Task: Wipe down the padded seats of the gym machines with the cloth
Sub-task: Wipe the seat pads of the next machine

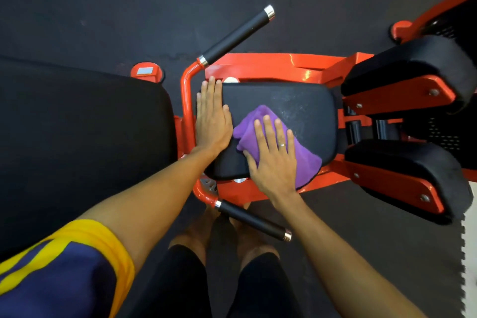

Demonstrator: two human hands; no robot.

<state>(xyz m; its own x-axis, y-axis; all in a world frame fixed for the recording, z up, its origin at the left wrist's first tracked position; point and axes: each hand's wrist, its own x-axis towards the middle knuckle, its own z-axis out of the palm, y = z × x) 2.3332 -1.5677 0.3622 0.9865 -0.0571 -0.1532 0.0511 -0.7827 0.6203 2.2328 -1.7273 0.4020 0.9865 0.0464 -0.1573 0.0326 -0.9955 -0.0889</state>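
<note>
A black padded seat [304, 106] sits on an orange machine frame [271, 63] in the middle of the view. A purple cloth [255, 119] lies bunched on the seat's near half. My right hand [273, 152] presses flat on the cloth with straight, spread fingers. My left hand [213, 116] rests flat on the seat's left edge, fingers straight and pointing away from me, touching no cloth. Faint streaks show on the seat's far right part.
A large black back pad [77, 137] fills the left. Two black leg pads [413, 67] [413, 173] on orange brackets stand at the right. Black handle grips [237, 33] [255, 221] stick out beyond and before the seat. My bare feet [206, 224] stand on dark rubber floor.
</note>
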